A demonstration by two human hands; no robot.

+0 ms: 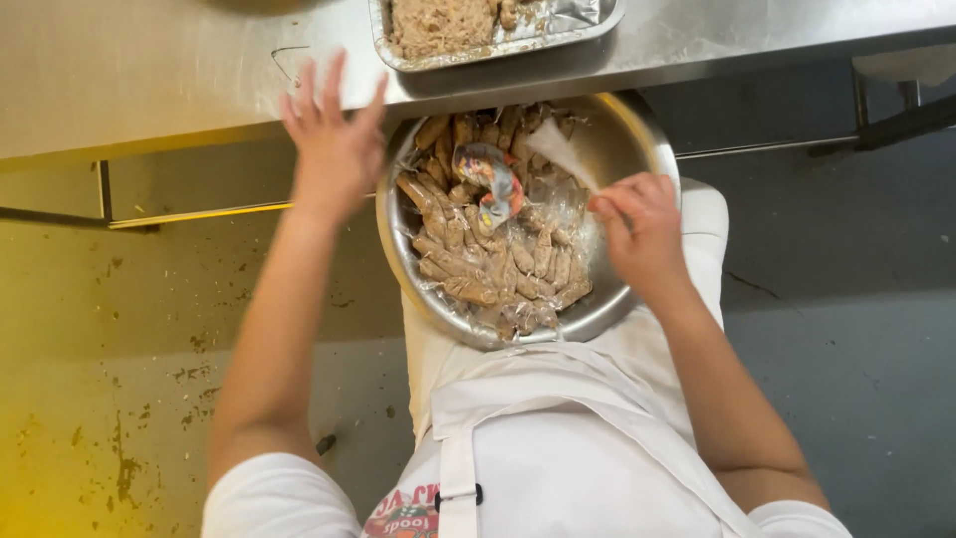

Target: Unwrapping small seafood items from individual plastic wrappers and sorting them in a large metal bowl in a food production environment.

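Head view: you're partway through peeling the clear plastic film (pixel 563 149) off the round steel bowl (pixel 637 139) of wrapped brown rolls (pixel 478 259) resting on your lap below the steel worktop (pixel 179 70). Your right hand (pixel 642 224) is clenched on the film's pulled-up strip, at the bowl's right side. Your left hand (pixel 334 144) hangs released, fingers spread, just beside the bowl's left rim. Next, I'd judge, calls for steadying that rim.
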